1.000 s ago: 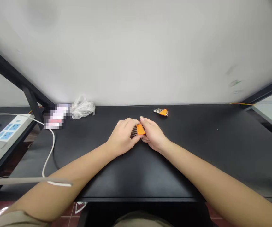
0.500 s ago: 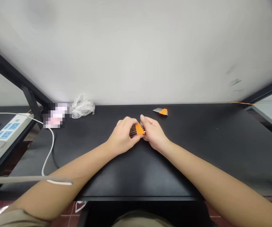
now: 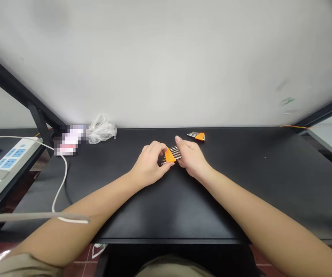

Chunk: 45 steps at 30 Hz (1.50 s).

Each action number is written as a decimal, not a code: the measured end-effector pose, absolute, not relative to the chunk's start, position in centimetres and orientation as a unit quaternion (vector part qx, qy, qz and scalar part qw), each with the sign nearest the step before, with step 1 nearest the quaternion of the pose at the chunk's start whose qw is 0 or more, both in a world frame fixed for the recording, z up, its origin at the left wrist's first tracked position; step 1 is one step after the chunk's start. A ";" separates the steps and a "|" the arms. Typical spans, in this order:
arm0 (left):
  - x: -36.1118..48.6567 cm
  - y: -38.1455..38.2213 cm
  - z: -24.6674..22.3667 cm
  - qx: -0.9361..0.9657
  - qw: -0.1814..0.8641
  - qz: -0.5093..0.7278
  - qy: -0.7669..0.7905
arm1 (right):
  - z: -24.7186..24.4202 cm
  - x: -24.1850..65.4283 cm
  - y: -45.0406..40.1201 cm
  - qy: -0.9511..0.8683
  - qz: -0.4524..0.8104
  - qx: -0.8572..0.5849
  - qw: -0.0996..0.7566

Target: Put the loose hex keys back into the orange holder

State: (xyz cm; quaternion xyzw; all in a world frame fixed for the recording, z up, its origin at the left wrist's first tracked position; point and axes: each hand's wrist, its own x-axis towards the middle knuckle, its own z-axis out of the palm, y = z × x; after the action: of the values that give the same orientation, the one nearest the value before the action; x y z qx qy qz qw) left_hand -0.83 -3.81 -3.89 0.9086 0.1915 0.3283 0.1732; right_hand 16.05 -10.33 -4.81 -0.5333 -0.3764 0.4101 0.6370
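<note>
Between my hands, above the black table, is a hex key set with several silver rods through an orange holder (image 3: 170,155). My left hand (image 3: 151,163) grips the holder's edges between thumb and fingers. My right hand (image 3: 193,157) is closed on the right-hand ends of the rods, its thumb raised along the top; the ends themselves are hidden. A stretch of bare rods shows between the holder and my right hand. A second hex key set (image 3: 198,136), also with an orange holder, lies on the table behind my right hand.
The black table (image 3: 166,219) runs back to a pale wall. A crumpled clear plastic bag (image 3: 101,130) sits at the back left beside a blurred item (image 3: 71,139). A white power strip (image 3: 11,163) and a white cable (image 3: 60,186) are at the left, with the cable near my left forearm.
My right hand has moved a little to the right, away from the holder. More rod length now shows right of the orange holder and less on its left.
</note>
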 end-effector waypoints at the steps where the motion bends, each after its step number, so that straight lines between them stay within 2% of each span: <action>1: -0.9 -3.7 -3.9 0.908 0.171 0.327 0.198 | -4.7 16.6 -10.3 -0.379 0.408 -0.532 0.638; 4: -1.0 -3.3 -3.9 0.908 0.156 0.319 0.220 | -4.5 18.7 -10.2 -0.390 0.398 -0.552 0.620; 9: -1.3 -2.4 -4.0 0.909 0.149 0.304 0.244 | -5.0 22.3 -10.1 -0.472 0.346 -0.665 0.464; 16: -1.3 -1.9 -4.1 0.905 0.169 0.287 0.265 | -5.7 22.8 -9.3 -0.638 0.056 -0.737 0.215; 20: -1.4 -1.9 -3.9 0.908 0.177 0.279 0.258 | -6.5 22.2 -9.4 -0.658 -0.064 -0.738 0.140; 25: -1.4 -1.9 -3.9 0.908 0.175 0.279 0.259 | -6.8 22.1 -9.9 -0.678 -0.109 -0.719 0.104; 30: -1.5 -1.9 -3.9 0.907 0.175 0.289 0.252 | -6.8 22.9 -9.6 -0.671 -0.110 -0.724 0.117; 37: -1.6 -1.7 -4.0 0.905 0.176 0.290 0.257 | -4.5 25.9 -11.4 -0.679 -0.051 -0.675 0.284; 41: -1.5 -1.6 -4.0 0.905 0.182 0.284 0.260 | -3.3 26.6 -13.3 -0.741 0.021 -0.629 0.233; 45: -1.5 -1.7 -3.9 0.906 0.184 0.280 0.260 | -3.7 26.4 -13.2 -0.745 0.030 -0.640 0.187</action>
State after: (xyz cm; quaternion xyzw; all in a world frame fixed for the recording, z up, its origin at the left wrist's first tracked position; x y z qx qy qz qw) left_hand -1.48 -1.66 -3.95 0.9058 0.2595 0.2797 0.1840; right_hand 26.40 -13.19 -3.69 -0.6395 -0.7451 0.0298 0.1870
